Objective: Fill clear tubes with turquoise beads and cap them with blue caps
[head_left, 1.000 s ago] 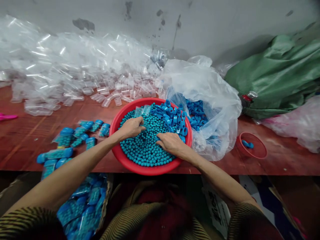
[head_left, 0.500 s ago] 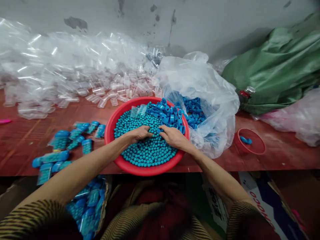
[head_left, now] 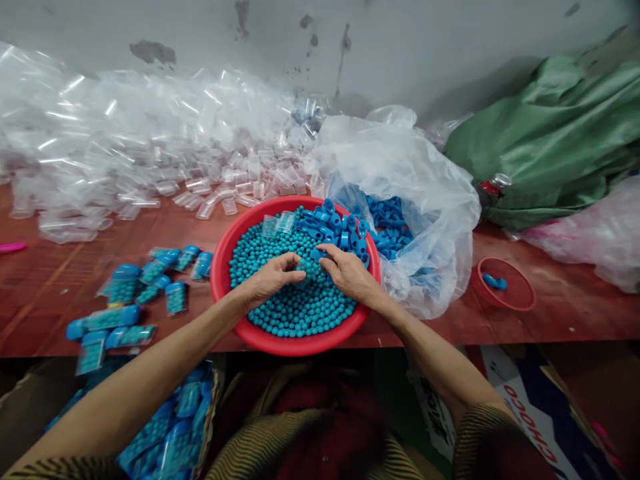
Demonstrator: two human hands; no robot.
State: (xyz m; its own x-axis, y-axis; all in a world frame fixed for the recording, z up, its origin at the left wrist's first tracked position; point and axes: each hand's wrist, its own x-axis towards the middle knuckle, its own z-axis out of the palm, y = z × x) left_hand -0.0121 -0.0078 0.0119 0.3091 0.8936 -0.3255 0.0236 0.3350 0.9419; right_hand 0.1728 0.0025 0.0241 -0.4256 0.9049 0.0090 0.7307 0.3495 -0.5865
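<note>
Red table: hands over bead basin; bag alongside

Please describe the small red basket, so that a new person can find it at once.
On the red table, find the large red basin, then look right, past the translucent plastic bag. The small red basket stands there. Unlike the basin, it has mesh sides and holds only a few blue pieces.

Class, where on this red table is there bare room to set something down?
Bare: the tabletop right of the red mesh basket, and left of the bead-filled containers, below the pink strip. Crowded: the back, under clear containers and the plastic bag.
</note>
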